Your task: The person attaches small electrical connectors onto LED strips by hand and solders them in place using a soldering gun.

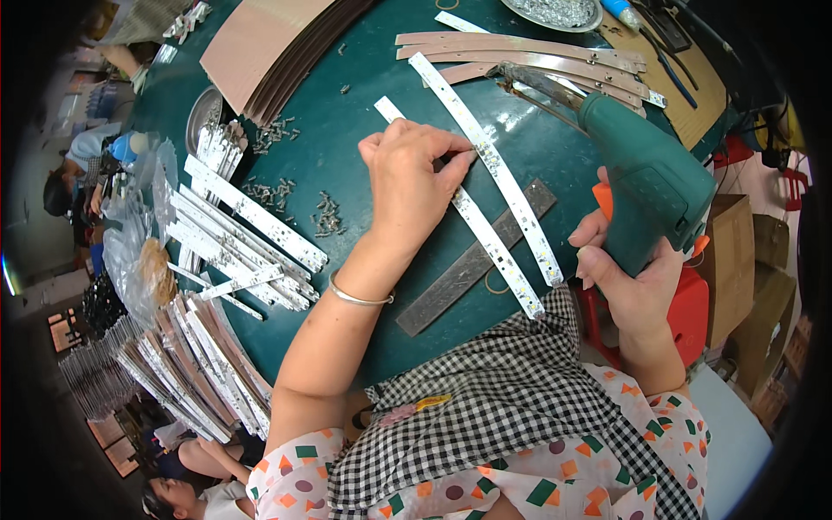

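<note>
My right hand [637,277] grips a green pistol-shaped tool [646,165] with an orange trigger; its dirty, dark nozzle points left over the table. The tool's exact kind does not show. My left hand [412,178] is closed in a pinch above a white LED strip board [498,251]. What its fingertips hold, if anything, is too small to name. Part of that board is hidden under the hand, and its upper end shows beyond the knuckles. Beside it on the right lies a second, slightly curved LED strip board [490,156]. A dark flat bar [477,260] passes under both boards.
Small metal parts [328,215] lie in heaps left of my forearm, near stacked white strips [243,243]. Brown curved sheets [269,52] are piled at the back. More strips [529,54] lie beyond the nozzle, near a metal dish [555,12]. Co-workers sit at the left.
</note>
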Demonstrator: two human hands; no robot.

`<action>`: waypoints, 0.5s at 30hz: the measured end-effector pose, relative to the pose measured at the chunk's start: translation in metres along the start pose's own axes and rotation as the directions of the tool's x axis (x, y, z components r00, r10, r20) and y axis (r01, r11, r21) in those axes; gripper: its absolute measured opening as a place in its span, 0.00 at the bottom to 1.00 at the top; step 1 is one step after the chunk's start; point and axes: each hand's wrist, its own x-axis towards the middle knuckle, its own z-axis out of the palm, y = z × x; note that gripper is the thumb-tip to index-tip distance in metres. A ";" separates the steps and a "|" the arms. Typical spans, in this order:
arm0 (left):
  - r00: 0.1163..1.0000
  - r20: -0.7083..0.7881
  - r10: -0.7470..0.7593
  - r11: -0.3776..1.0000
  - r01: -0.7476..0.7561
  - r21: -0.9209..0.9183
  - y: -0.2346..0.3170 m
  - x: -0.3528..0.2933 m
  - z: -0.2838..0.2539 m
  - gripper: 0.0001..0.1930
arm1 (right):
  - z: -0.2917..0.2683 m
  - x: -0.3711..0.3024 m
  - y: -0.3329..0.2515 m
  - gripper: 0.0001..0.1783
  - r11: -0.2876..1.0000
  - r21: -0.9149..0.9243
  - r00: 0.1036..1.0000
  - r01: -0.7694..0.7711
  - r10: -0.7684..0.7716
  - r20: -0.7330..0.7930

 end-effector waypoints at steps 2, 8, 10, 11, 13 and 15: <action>1.000 0.014 0.004 0.998 -0.005 0.055 0.001 0.001 -0.001 0.05 | -0.005 -0.001 0.001 0.36 0.999 -0.034 1.000 -0.014 0.014 -0.012; 0.994 -0.006 0.113 0.988 -0.112 0.102 0.001 0.001 0.000 0.04 | -0.014 -0.003 -0.001 0.35 0.995 -0.012 0.996 -0.094 0.094 0.000; 0.994 -0.020 0.105 0.991 -0.103 0.082 0.002 0.002 0.001 0.04 | -0.012 -0.003 0.000 0.35 0.998 -0.002 0.998 -0.062 0.062 -0.008; 0.994 -0.020 0.105 0.991 -0.103 0.081 0.001 0.002 0.001 0.04 | -0.011 -0.003 0.000 0.35 1.000 0.005 0.999 -0.028 0.028 -0.015; 0.993 -0.022 0.119 0.989 -0.116 0.096 0.000 0.002 0.003 0.04 | -0.014 -0.004 0.000 0.35 0.999 -0.008 0.999 -0.047 0.047 -0.005; 0.994 -0.027 0.108 0.990 -0.105 0.091 -0.001 0.001 0.004 0.03 | -0.015 -0.006 0.000 0.35 0.998 -0.020 0.998 -0.067 0.067 0.008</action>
